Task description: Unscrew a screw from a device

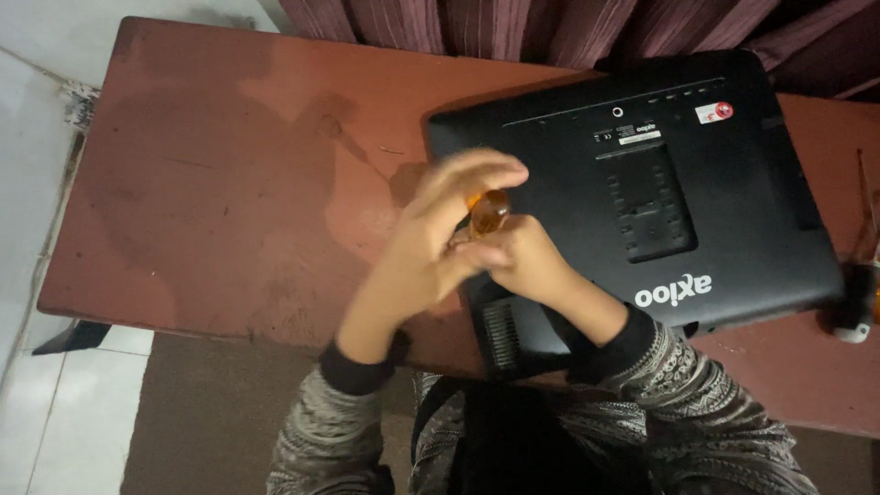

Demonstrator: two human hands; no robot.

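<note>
This looks like a room in a home. A worn reddish-brown wooden table (229, 183) stands against dark red curtains (513, 27). The floor has pale tiles (37, 403) and a brown mat (211, 412). A black laptop (642, 202) lies upside down on the table.

We are noting a small white rectangular label (639, 136) near the rear edge of the black laptop's underside (733, 211), just below a small white ring mark (618, 112). A second, smaller pale sticker (602, 137) is sitting just to its left, touching or nearly so. Toward the rear right corner we are recording a white sticker with a round red part (714, 113), lying slightly tilted. Near the front edge, large white lettering (674, 291) is showing printed straight on the black shell, appearing upside down from our viewpoint. We are finding no packages, signs or lit screens in view.
</note>
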